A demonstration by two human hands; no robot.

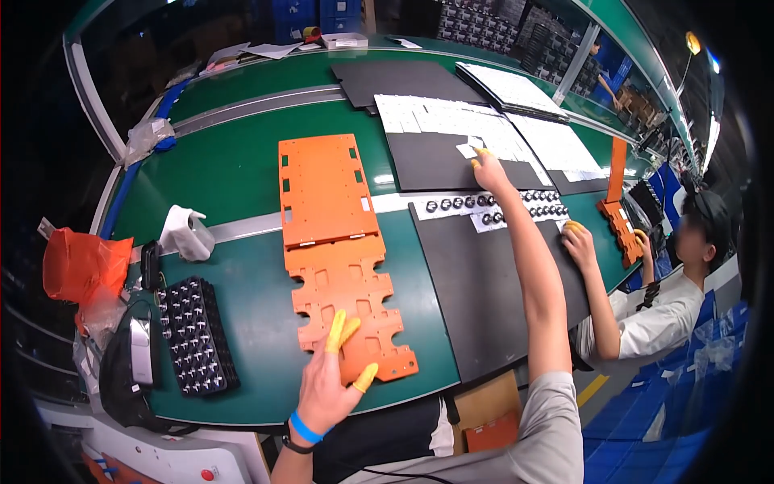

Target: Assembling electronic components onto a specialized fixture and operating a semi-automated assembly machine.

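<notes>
My left hand [324, 394] has yellow finger covers and spread fingers, and it rests on the near end of an orange plate. This orange plate [329, 187] has an upper section with square slots and a lower section with notched edges. My right hand [489, 173], stretched far forward, has its fingertips pinched on a small white card [466, 151]. Beneath it lies a black board [427, 157], its far part covered with rows of white cards [435, 114]. Closer to me, round black parts [459, 202] stand in rows on white sheets.
At left are a black tray of small metal pieces [193, 337], a white bottle [187, 234] and an orange bag [85, 264]. A black mat [496, 298] covers the table's right part. At right, a co-worker [669, 310] handles another orange plate [619, 230], one hand near the round parts.
</notes>
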